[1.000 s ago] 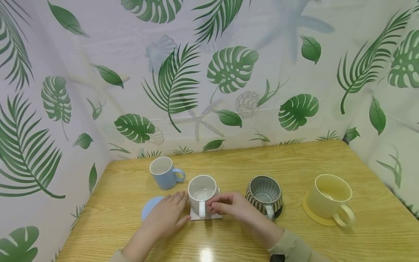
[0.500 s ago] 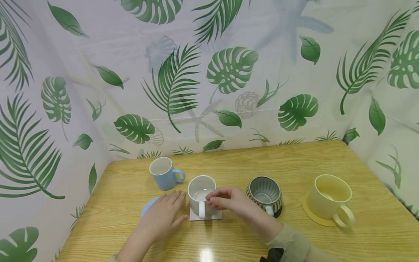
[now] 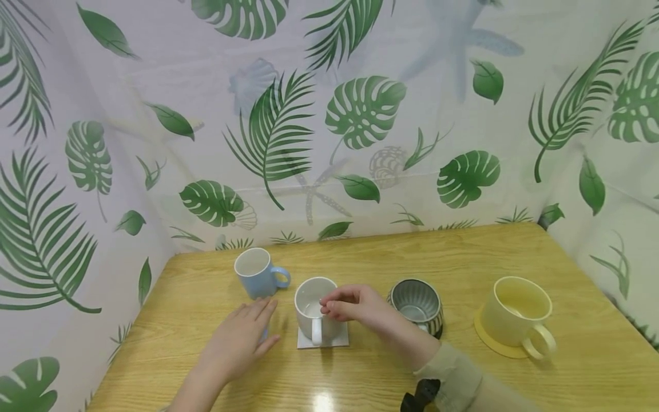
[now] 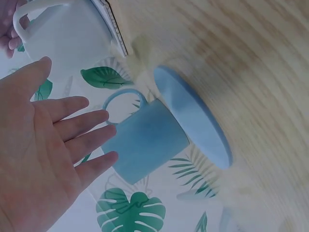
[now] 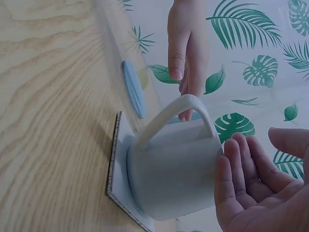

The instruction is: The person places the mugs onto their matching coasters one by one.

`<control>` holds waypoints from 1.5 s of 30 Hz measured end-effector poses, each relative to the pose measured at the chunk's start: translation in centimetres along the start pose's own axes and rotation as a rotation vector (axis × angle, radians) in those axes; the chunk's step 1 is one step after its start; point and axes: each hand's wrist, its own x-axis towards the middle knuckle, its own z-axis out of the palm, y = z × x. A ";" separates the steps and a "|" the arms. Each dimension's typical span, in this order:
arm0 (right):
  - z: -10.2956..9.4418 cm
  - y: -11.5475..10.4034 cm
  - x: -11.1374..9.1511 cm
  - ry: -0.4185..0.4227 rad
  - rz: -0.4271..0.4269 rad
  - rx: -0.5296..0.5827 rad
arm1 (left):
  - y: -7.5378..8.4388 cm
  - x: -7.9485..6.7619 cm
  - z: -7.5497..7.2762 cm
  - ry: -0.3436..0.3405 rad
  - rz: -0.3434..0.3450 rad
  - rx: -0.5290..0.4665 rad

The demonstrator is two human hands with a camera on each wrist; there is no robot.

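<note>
Left hand [image 3: 238, 339], right hand [image 3: 362, 310]: both empty. The blue mug [image 3: 257, 282] near the worktop's [image 3: 463, 249] back-left corner seems fragile; grip its handle [image 3: 287, 275].

Bare hands [image 3: 355, 306], a creased beige right sleeve [image 3: 458, 377], a small black object [image 3: 428, 390] at its cuff [image 3: 436, 363]

White mug [image 5: 174, 171], light-blue mug [image 3: 259, 284]

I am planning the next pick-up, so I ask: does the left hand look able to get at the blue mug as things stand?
Probably yes: the left hand holds nothing, its fingers point toward the blue mug, and nothing visible stands between; the blue coaster lies flat on the table.
</note>
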 end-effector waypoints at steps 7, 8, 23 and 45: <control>0.0 -0.6 0.7 0.015 0.021 -0.022 | -1.0 -0.4 -1.0 0.035 -0.027 0.004; 0.0 -0.7 0.9 0.019 0.031 -0.025 | -1.1 -0.4 -1.2 0.038 -0.030 0.006; 0.0 -2.2 2.1 0.034 0.056 -0.052 | -2.6 -1.6 -2.9 0.062 -0.105 -0.004; -0.1 -2.7 4.8 0.091 0.110 -0.067 | -4.6 -3.6 -2.6 0.019 -0.213 -0.041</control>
